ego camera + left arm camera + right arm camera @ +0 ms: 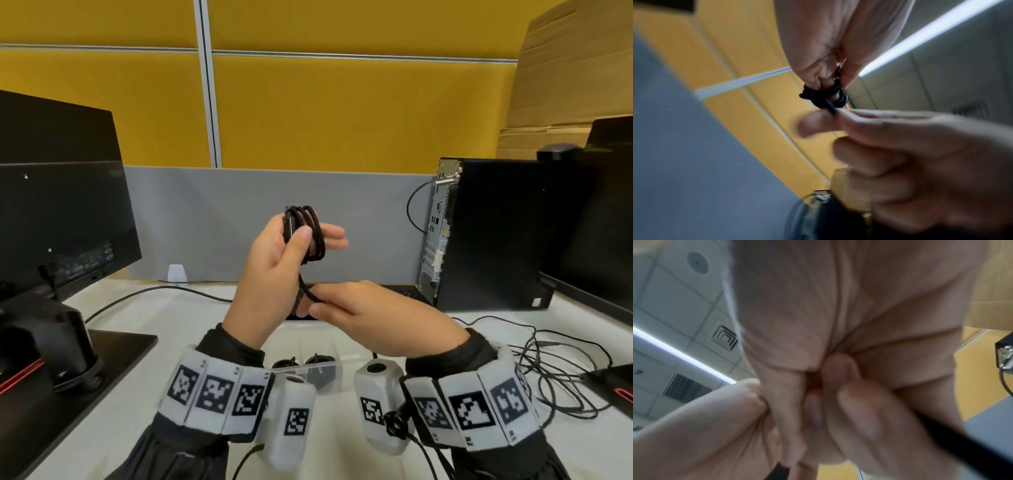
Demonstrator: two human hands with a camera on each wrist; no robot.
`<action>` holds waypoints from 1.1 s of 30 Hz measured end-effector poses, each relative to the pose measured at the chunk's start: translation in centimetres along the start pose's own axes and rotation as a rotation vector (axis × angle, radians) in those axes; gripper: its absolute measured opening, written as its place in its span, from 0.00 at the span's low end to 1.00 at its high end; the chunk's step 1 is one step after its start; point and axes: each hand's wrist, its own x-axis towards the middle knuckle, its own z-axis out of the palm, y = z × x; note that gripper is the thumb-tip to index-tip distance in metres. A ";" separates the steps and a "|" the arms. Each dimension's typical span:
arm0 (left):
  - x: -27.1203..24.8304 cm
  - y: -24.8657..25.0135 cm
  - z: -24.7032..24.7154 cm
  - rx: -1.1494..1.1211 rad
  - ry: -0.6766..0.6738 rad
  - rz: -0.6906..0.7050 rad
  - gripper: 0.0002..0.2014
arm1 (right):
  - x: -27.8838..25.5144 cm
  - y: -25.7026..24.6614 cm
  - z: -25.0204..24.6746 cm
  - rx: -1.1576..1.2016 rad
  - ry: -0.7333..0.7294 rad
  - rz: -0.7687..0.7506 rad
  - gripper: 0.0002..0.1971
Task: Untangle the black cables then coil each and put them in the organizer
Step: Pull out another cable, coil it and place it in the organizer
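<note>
- Above the tabletop (pixel 191 329), our left hand (pixel 274 260) grips a coiled black cable (pixel 310 236), thumb clamping loops.
- Our right hand (pixel 370 315) pinches its tail.
- Next, we judge: wrap the tail, lower into the organizer (pixel 318 371).

Person, both forearms showing at the bottom of the head view. Dark grey sleeves (pixel 178 452) are covering both arms down to black cuffs. Each wrist is wearing a white padded band (pixel 212 394) bearing a row of black-and-white square fiducial tags. A white rounded camera housing (pixel 291 411), tagged likewise, is sitting beside each band. A thin black cable (pixel 424 452) is trailing from the right unit.
</note>
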 end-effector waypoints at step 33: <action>0.6 -0.7 -4.5 1.248 0.131 0.050 0.14 | -4.5 5.8 -3.5 0.135 -0.326 0.321 0.09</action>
